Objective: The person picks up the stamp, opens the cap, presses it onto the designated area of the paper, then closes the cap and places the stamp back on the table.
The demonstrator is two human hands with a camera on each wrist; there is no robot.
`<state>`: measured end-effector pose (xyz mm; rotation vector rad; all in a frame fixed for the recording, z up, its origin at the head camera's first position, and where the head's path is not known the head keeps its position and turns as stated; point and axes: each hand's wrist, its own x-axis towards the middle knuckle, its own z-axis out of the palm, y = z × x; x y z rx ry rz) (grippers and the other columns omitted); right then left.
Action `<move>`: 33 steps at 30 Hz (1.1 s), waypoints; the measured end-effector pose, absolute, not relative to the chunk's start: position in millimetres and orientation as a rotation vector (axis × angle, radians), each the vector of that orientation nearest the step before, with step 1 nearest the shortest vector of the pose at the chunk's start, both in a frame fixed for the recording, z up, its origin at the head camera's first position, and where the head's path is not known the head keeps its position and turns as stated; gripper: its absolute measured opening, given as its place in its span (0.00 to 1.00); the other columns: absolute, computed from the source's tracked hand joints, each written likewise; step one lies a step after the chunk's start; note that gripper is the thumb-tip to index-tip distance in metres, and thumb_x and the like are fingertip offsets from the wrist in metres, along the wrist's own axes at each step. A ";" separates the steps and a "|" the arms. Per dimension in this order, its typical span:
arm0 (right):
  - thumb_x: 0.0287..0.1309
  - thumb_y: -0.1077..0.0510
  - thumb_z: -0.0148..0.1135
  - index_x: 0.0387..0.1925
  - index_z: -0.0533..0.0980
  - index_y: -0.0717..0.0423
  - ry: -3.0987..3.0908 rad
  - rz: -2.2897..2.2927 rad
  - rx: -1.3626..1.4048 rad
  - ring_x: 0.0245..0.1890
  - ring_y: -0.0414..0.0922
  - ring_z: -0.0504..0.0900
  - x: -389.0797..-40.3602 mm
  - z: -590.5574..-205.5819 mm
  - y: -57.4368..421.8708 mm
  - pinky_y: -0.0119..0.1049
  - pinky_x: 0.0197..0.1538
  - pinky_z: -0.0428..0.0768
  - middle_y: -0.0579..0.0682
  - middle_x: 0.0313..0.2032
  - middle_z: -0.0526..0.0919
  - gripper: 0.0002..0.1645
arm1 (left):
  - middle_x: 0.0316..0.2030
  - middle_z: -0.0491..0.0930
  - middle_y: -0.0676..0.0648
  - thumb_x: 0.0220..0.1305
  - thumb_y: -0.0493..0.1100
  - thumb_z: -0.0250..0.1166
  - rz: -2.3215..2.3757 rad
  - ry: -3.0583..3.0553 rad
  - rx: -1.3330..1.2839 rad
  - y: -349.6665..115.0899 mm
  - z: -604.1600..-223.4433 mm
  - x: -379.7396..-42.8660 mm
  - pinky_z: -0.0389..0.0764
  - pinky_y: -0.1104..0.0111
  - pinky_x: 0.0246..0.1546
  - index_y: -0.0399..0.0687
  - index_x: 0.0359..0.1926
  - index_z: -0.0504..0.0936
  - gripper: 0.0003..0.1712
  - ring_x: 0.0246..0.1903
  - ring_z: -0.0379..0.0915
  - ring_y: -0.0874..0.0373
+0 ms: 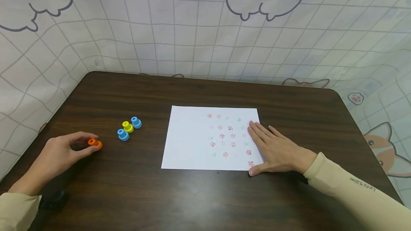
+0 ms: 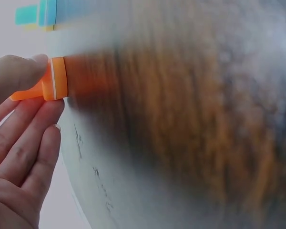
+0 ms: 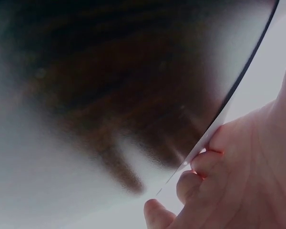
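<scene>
At the table's left, my left hand (image 1: pixel 62 152) pinches an orange stamp (image 1: pixel 95 143) between thumb and fingers. The left wrist view shows the orange stamp (image 2: pixel 57 78) with its flat end right at the tabletop. Two blue stamps (image 1: pixel 123 135) and a yellow stamp (image 1: pixel 127 127) stand close together just beyond that hand. My right hand (image 1: pixel 277 149) lies flat, fingers straight, over the right edge of a white sheet of paper (image 1: pixel 186 138). Small red, green and faint purple prints (image 1: pixel 225 154) cover the sheet's right half; its left half is blank.
The dark wooden table (image 1: pixel 199 202) has rounded far corners. Behind it hangs a pale gridded cloth (image 1: pixel 179 27) with cartoon animals, which also runs down both sides. Bare tabletop lies between the stamps and the paper.
</scene>
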<state>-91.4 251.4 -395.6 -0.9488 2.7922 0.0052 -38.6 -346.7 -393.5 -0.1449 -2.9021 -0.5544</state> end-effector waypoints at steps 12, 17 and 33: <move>0.44 0.10 0.55 0.81 0.50 0.62 2.799 -0.013 -0.963 0.83 0.60 0.51 -90.5 -393.5 250.6 0.67 0.80 0.55 0.60 0.83 0.49 0.80 | 0.44 0.88 0.30 0.56 0.42 0.79 -0.535 -2.948 -0.125 -352.3 -392.4 -39.6 0.81 0.38 0.39 0.42 0.51 0.88 0.21 0.42 0.85 0.32; 0.44 0.09 0.55 0.81 0.50 0.61 2.794 0.000 -0.951 0.83 0.60 0.51 -90.7 -393.9 251.0 0.67 0.81 0.54 0.59 0.83 0.48 0.80 | 0.46 0.88 0.29 0.56 0.43 0.79 -0.511 -2.952 -0.142 -352.2 -391.1 -39.8 0.82 0.40 0.38 0.41 0.52 0.87 0.23 0.43 0.84 0.31; 0.44 0.10 0.55 0.81 0.49 0.61 2.785 -0.026 -0.952 0.83 0.60 0.50 -90.9 -394.1 250.5 0.68 0.81 0.54 0.59 0.83 0.47 0.80 | 0.45 0.91 0.38 0.55 0.52 0.80 -0.480 -2.868 -0.244 -349.8 -361.3 -43.7 0.68 0.87 0.34 0.46 0.51 0.89 0.25 0.42 0.87 0.47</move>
